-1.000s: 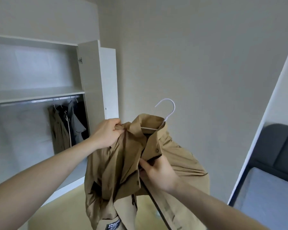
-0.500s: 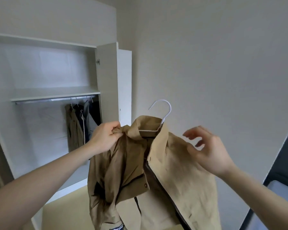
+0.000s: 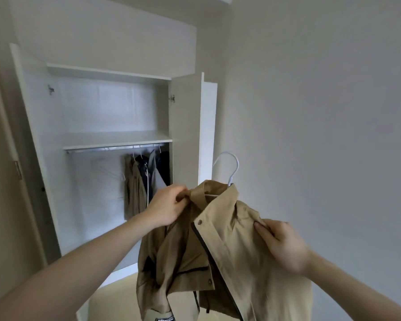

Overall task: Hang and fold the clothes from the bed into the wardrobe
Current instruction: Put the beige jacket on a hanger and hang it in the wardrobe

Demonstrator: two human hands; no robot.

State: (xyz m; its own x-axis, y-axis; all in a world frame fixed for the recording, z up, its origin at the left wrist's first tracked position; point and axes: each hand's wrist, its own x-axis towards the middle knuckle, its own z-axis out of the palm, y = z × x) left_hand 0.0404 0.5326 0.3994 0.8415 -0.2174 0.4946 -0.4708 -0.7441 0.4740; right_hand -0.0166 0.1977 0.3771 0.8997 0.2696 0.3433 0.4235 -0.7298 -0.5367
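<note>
Wardrobe (image 3: 185, 126): open, white, at the left of the view; a shelf crosses it with a metal rail (image 3: 111, 148) just beneath.
Hung clothes (image 3: 146, 181): a khaki garment, a dark one and a grey one on hangers at the right end of the rail, close together.
Left hand (image 3: 169, 208): raised in front of the wardrobe, fingers curled, pinching the left side of the jacket's collar.
Tan jacket (image 3: 220, 249): held up in mid-air between the two hands, to the right of the open wardrobe; front open, dark zip edge and snap buttons showing, lower part hanging loose and creased.
White hanger (image 3: 229, 167): inside the jacket's neck, its hook standing up above the collar against the wall.
Right hand (image 3: 285, 245): thumb and fingers gripping a fold of fabric at the jacket's right shoulder.
Wall (image 3: 322, 112): plain, pale, behind the jacket.
</note>
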